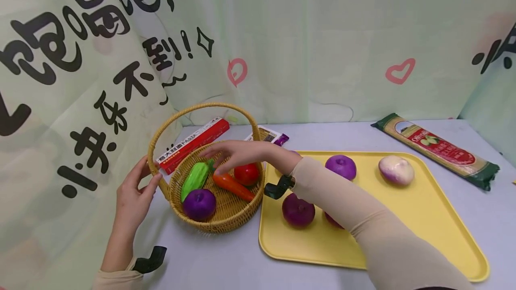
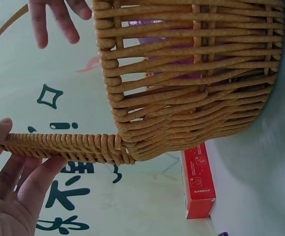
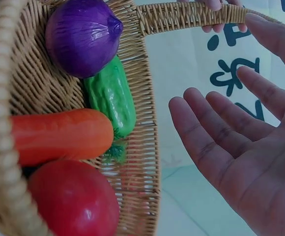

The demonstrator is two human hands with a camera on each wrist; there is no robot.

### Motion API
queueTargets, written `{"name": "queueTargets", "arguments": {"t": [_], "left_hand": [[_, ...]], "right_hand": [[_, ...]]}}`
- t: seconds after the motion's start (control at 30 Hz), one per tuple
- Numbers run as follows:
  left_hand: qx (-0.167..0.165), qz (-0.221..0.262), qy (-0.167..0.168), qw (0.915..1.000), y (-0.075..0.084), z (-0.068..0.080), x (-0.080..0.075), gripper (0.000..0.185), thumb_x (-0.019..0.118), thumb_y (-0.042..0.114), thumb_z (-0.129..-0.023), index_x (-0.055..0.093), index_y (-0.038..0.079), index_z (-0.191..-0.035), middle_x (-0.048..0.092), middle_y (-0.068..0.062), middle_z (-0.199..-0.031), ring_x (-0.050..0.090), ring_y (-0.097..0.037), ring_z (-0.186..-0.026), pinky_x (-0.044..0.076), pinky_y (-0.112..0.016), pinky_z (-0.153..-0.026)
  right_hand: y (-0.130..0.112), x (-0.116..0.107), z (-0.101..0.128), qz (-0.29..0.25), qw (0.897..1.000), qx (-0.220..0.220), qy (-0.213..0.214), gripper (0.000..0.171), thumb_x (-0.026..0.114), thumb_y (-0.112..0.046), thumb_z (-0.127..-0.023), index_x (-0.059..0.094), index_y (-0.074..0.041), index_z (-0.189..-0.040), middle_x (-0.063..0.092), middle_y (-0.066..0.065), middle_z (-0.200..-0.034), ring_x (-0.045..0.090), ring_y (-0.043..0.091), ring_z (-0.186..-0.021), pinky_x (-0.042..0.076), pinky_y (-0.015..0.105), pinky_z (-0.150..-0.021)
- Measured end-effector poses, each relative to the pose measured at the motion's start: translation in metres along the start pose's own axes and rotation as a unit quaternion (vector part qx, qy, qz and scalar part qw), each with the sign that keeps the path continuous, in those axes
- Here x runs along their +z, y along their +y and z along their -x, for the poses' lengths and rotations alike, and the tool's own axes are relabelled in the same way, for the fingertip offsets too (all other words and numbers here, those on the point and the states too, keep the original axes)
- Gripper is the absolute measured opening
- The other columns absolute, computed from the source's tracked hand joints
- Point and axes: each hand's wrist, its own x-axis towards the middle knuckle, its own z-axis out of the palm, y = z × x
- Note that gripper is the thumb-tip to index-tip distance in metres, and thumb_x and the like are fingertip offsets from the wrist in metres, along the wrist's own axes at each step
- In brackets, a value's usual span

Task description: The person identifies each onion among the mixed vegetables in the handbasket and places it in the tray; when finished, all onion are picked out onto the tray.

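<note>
A wicker basket with a hoop handle stands left of a yellow tray. Inside lie a green gourd, a carrot, a tomato and a purple onion. My left hand grips the handle low on the basket's left side; in the left wrist view the thumb lies over the handle and the fingers under it. My right hand hovers over the basket with straight fingers and holds nothing. The right wrist view shows the open palm beside the gourd and carrot.
On the tray lie a purple onion, a pale turnip and a dark red onion; my right forearm hides part of another. A red pasta box and a purple packet lie behind the basket. A spaghetti pack lies far right. Printed curtains enclose the table.
</note>
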Motion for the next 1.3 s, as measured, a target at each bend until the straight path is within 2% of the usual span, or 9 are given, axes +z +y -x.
{"name": "queueTargets", "arguments": {"t": [0.23,0.53,0.77,0.9,1.1,1.3], "left_hand": [[-0.004,0.002,0.003,1.0000,0.000,0.000,0.001,0.056,0.058,0.032,-0.092,0.038,0.026,-0.144,0.058,-0.010,-0.128,0.054,-0.024,-0.118,0.044,0.001,-0.071],[-0.002,0.003,0.005,1.0000,-0.002,0.000,0.002,0.056,0.059,0.029,-0.092,0.038,0.026,-0.144,0.058,-0.010,-0.129,0.054,-0.024,-0.117,0.043,0.002,-0.070],[-0.006,0.001,0.002,1.0000,-0.002,-0.001,0.001,0.056,0.058,0.032,-0.092,0.037,0.028,-0.144,0.058,-0.009,-0.130,0.054,-0.023,-0.118,0.044,0.001,-0.071],[-0.006,-0.001,0.005,1.0000,-0.001,0.000,0.002,0.056,0.059,0.031,-0.092,0.038,0.027,-0.144,0.058,-0.009,-0.129,0.054,-0.023,-0.117,0.043,0.001,-0.071],[-0.007,-0.004,0.007,0.9999,-0.001,0.001,0.002,0.055,0.059,0.030,-0.092,0.038,0.029,-0.144,0.059,-0.008,-0.128,0.054,-0.017,-0.116,0.044,0.001,-0.071],[-0.009,0.002,0.005,0.9999,-0.002,0.000,0.002,0.056,0.059,0.031,-0.092,0.038,0.030,-0.144,0.058,-0.008,-0.130,0.054,-0.022,-0.119,0.043,0.001,-0.071]], "right_hand": [[0.008,0.009,-0.023,-0.011,1.000,-0.007,-0.016,0.064,0.067,-0.023,-0.087,0.038,-0.016,-0.144,0.042,0.011,-0.147,0.054,0.027,-0.124,0.053,0.025,-0.090],[0.012,0.021,-0.043,-0.022,0.998,0.028,-0.052,0.068,0.068,-0.025,-0.086,0.036,-0.018,-0.145,0.039,0.011,-0.148,0.050,0.031,-0.128,0.052,0.025,-0.092],[0.013,0.027,-0.053,-0.009,0.996,0.049,-0.079,0.071,0.070,-0.027,-0.084,0.036,-0.020,-0.145,0.038,0.011,-0.149,0.053,0.025,-0.125,0.053,0.029,-0.092],[0.014,0.029,-0.057,0.005,0.993,0.060,-0.100,0.072,0.071,-0.025,-0.083,0.035,-0.022,-0.146,0.038,0.011,-0.149,0.052,0.027,-0.126,0.053,0.027,-0.091],[0.017,0.035,-0.062,0.032,0.988,0.085,-0.128,0.075,0.073,-0.027,-0.082,0.034,-0.026,-0.146,0.038,0.009,-0.148,0.052,0.020,-0.124,0.051,0.025,-0.092],[0.020,0.039,-0.065,0.027,0.983,0.110,-0.147,0.076,0.074,-0.022,-0.081,0.034,-0.029,-0.145,0.037,0.009,-0.148,0.047,0.020,-0.128,0.053,0.023,-0.087]]}}
